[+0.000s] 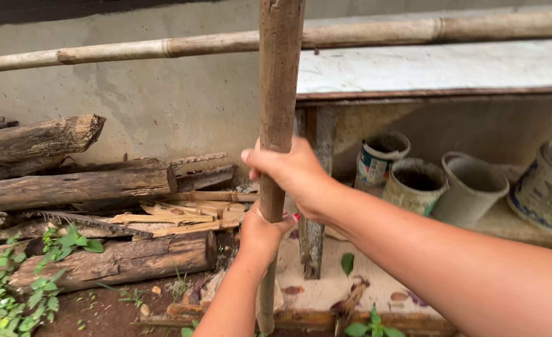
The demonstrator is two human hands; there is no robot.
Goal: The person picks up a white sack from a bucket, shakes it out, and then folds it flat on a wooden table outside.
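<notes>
While each hand — right hand (291,170) above left hand (260,232) — grips the upright pole (279,81), logs (76,187) and buckets (416,184) flank it.

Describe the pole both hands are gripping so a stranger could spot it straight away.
Start at the grey wall with the long bamboo pole lying across it. In front stands the upright wooden pole, gripped by the right hand above the left hand. Unlike the logs stacked flat at left, it stands vertical, foot on the ground.
</notes>
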